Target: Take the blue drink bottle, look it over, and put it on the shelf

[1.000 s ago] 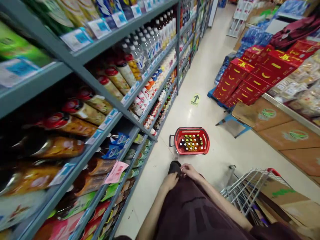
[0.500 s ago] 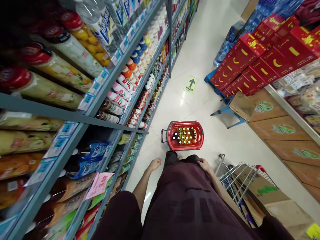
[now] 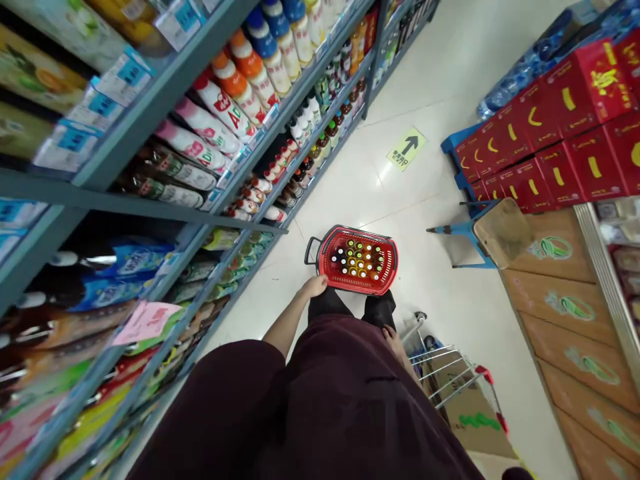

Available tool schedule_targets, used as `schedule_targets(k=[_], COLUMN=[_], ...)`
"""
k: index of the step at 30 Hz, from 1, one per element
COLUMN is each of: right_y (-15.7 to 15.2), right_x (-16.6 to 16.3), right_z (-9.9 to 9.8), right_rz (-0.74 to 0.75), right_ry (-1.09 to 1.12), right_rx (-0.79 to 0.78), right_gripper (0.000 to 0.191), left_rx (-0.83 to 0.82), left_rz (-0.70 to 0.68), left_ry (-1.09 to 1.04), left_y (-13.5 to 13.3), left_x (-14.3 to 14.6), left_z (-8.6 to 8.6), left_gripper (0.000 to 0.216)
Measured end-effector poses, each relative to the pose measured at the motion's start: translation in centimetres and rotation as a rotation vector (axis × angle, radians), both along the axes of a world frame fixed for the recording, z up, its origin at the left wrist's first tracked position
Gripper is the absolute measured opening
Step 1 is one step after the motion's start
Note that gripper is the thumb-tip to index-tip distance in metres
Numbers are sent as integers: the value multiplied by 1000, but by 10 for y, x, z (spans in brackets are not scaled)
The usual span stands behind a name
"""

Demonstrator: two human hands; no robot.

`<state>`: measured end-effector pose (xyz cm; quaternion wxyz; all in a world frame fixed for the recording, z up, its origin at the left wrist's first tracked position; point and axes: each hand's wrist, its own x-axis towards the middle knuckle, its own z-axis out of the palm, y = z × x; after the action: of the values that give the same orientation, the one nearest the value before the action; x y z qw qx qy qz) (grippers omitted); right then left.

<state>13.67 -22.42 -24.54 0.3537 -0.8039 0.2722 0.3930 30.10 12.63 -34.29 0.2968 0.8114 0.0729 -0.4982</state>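
A red shopping basket (image 3: 388, 265) full of small bottles stands on the pale floor right in front of my feet. My left hand (image 3: 313, 287) hangs at the basket's near left edge, fingers loosely curled, holding nothing. My right hand (image 3: 392, 337) rests against my dark clothing at my right side, mostly hidden, nothing in it that I can see.
Grey shelves (image 3: 165, 100) packed with drink bottles and pouches run along the left. A wire trolley (image 3: 450, 373) holding cardboard stands at my right. Red cartons (image 3: 550, 147) and wooden display bins (image 3: 565, 300) line the right side. A blue stool (image 3: 480, 233) stands beyond.
I have stepped closer to the red basket. My hands left the front of my clothing; the left one swung out toward the basket's edge, the right dropped to my side.
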Motion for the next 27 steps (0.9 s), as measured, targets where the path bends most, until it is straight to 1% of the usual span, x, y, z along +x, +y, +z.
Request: schedule_targets(k=[4,7,9,12,14,16,18,19,21,23,27], right_y=[-63,-97,-109,-115,-115,-112,-108,-106,-101,-97,-89], right_x=[27,38,36,26,17,11,5,3,1,2,7], right_z=[-3,-11,-18,-27,-31,-35,-41,-45,-53,-61,-74], right_rz=[121,169,170,151,139,136,142,147,161,187,271], right_ry=[124,209,242,263,278,288,293,291,284,281,293], right_rx=[55,96,113,120,112,102,92,88,72,52,3], right_gripper=[42,46,50,55,60,64,68,70,72,71,63], left_rx=[36,31,-9,-130,-232,-316,-359,-361,-322,-238,-2], left_rz=[139,170,133,25,-48,-106,-145,-157,-162,-150,-99], left_ry=[-26,-10,22,67,78,73,60,52,37,26,17], left_y=[-63,-123,-168,-230,-262,-282,-288,-285,-268,-237,-155], left_x=[12,12,11,11,18,32,49,59,81,101,132], left_z=[-6,-18,-30,-46,-55,-66,-82,-93,-121,-156,-230], left_gripper=[32,32,30,28,27,26,26,26,26,28,36])
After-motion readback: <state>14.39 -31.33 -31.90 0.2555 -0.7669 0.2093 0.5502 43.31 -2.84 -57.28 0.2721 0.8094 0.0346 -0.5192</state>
